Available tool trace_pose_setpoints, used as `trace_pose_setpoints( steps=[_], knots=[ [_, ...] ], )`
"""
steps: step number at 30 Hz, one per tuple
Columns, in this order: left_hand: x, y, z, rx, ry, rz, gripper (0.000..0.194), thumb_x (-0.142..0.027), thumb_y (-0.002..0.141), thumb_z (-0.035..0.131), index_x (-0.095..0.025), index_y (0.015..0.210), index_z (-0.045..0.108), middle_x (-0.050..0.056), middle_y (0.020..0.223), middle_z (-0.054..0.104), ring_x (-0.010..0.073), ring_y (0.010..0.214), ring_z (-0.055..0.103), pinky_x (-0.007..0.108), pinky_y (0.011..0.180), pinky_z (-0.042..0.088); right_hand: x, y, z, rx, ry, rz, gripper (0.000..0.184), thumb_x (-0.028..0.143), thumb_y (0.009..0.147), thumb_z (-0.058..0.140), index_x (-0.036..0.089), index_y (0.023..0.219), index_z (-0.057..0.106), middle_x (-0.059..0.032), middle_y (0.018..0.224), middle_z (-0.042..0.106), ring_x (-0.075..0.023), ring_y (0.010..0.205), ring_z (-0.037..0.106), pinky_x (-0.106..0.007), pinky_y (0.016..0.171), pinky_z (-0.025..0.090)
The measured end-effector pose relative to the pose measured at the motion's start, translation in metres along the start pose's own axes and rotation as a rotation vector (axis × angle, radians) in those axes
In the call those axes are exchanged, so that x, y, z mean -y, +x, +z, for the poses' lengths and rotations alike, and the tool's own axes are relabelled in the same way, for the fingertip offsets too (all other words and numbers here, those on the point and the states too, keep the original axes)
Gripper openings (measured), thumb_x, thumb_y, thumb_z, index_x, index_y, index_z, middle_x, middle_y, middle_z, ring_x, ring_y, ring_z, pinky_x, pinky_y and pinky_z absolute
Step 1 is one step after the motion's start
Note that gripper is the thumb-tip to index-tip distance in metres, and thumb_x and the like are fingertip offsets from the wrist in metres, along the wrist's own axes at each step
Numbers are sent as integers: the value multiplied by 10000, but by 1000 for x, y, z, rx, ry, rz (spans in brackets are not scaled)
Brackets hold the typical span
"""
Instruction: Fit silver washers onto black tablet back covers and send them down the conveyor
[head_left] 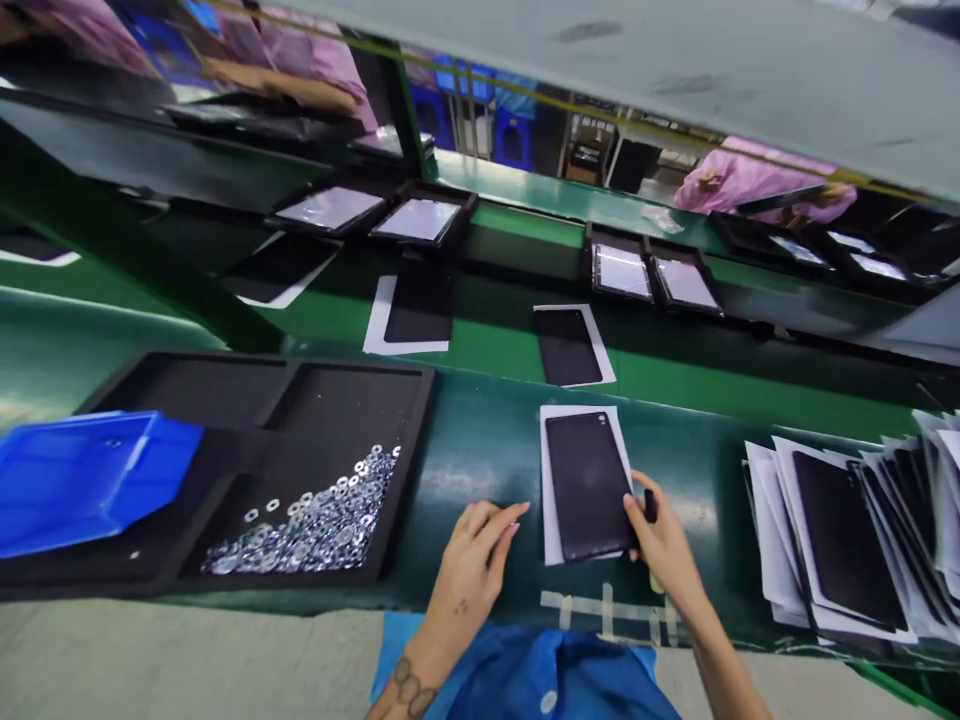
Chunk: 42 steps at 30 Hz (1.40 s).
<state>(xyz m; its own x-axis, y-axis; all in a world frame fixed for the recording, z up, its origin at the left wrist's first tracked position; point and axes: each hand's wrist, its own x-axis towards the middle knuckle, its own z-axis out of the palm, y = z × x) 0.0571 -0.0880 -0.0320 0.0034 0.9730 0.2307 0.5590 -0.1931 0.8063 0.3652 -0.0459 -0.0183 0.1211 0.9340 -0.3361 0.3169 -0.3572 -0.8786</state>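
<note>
The black tablet back cover (pixel 589 485) lies on a white sheet (pixel 551 505), at two o'clock from the worker's slack, seemingly empty left hand (pixel 480 550), long axis near twelve-to-six; the nearer right hand (pixel 664 545), at its four o'clock, pinches the edge.

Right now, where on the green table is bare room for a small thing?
Two bare patches show on the green table: one between the black tray and the black panel at the right hand, beyond the left hand; another between the right hand and the stacked sheets. Crowded: left, where the tray bears a blue bin and washers, and right, under the sheets.
</note>
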Motion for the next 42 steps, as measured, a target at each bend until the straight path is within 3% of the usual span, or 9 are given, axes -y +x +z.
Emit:
trace_pose_setpoints(
  steps=[3,7,14,18,24,27,32,37,42],
  knots=[
    [8,3,8,184,300,151,419,-120,1093,460,-280,1331,765,84,1018,709,242,911,644,393,818,528,-8,-20,21,65,-123,4,660,698,1001,596,278,1505,538,-48,935,746,-228,504,682,-389,537,595],
    [5,8,3,357,612,289,497,-6,1029,456,-229,1389,716,104,1127,692,264,975,620,414,821,500,7,-23,19,24,-268,-15,644,650,1055,509,204,1517,563,-56,853,777,-261,545,729,-378,590,593],
    [-17,20,-7,531,660,323,479,20,967,554,-116,1411,669,143,1199,674,294,1094,641,422,949,570,59,-52,-37,-431,-710,-431,415,481,1072,571,196,1341,708,-75,893,796,-217,629,737,-305,591,527],
    [-9,22,-7,498,468,235,535,74,945,527,-137,1413,679,122,1168,675,265,1077,668,379,922,611,81,-65,-14,-89,-960,-693,361,270,1067,505,209,1383,670,-95,1136,770,-167,666,723,-279,574,497],
    [18,38,-23,299,-47,-49,239,-149,1077,562,-223,1119,785,58,1075,779,201,997,754,335,948,623,82,-39,66,410,-1096,-694,498,377,1095,541,224,1569,552,-101,1241,684,-178,703,712,-290,582,482],
    [26,54,-37,170,-163,-204,149,-263,1041,657,-226,1019,800,61,1080,785,213,1020,759,326,909,632,84,7,57,357,-1008,-678,443,417,1124,503,242,1524,581,-104,1285,663,-221,906,749,-303,693,535],
    [19,106,-29,222,-241,-202,133,-304,960,724,-212,972,819,82,1123,769,206,1008,758,306,867,636,80,86,27,211,-1044,-617,722,681,1019,628,246,1583,511,-146,1431,586,-264,942,746,-334,703,533],
    [8,163,-5,420,-120,-168,107,-252,915,751,-183,981,798,59,943,820,183,866,766,286,834,606,73,80,37,186,-1048,-536,863,793,928,687,239,1564,502,-146,1383,579,-272,918,742,-326,664,500],
    [8,189,5,557,-17,-163,65,-251,872,791,-192,863,816,35,824,819,175,785,752,261,769,578,70,63,46,128,-1021,-495,856,781,923,704,240,1557,508,-150,1375,580,-277,920,737,-319,645,479]
  ],
)
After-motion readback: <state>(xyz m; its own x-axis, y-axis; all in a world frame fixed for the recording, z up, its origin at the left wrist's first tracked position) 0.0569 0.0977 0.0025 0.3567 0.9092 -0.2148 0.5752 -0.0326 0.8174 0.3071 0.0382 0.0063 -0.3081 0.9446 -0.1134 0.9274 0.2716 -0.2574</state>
